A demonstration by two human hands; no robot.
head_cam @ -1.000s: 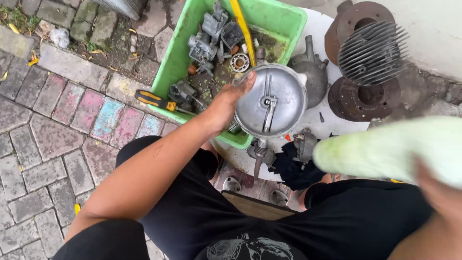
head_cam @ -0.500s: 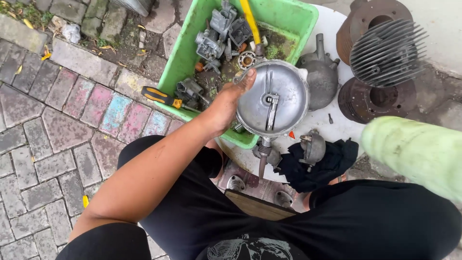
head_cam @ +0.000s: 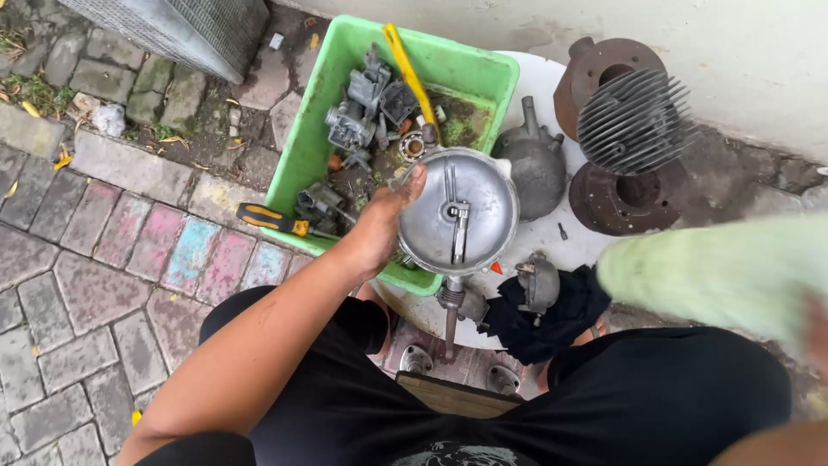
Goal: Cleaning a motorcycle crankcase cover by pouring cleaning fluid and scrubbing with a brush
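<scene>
In the middle of the frame the left hand is closed on the edge of a round metal cover, held above the near rim of the green tub full of small engine parts. At the right edge the right hand is blurred; it seems to grip a pale green cloth, I cannot tell how tightly. A yellow screwdriver lies across the tub's left rim
</scene>
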